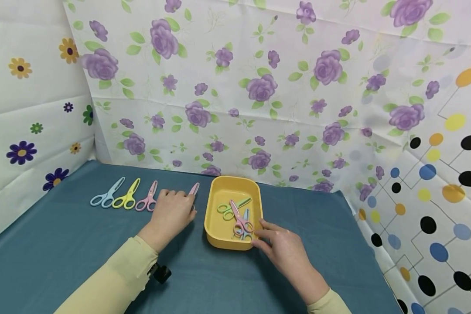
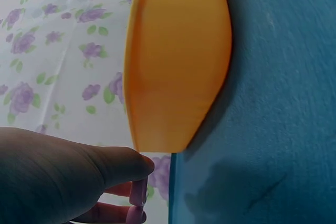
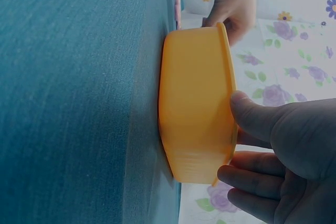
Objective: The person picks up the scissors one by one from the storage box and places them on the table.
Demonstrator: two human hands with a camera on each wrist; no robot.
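Observation:
My left hand (image 1: 170, 210) is left of a yellow plastic tray (image 1: 235, 245), pinching pink scissors (image 1: 194, 189) whose blades point away; the hand covers much of them. In the left wrist view, the thumb and fingers meet at a pinkish scissor handle (image 2: 138, 192). My right hand (image 1: 281, 245) grips the tray's near right corner, the thumb on the rim in the right wrist view. Inside the tray lie green scissors (image 1: 227, 209), pink scissors (image 1: 239, 221) and blue scissors (image 1: 246, 236), partly overlapping.
Left of my left hand, blue scissors (image 1: 109, 194), yellow scissors (image 1: 127, 195) and pink scissors (image 1: 148, 198) lie in a row on the blue-green cloth (image 1: 102, 244). A flowered curtain (image 1: 235, 87) stands behind the table, with patterned sheets at both sides.

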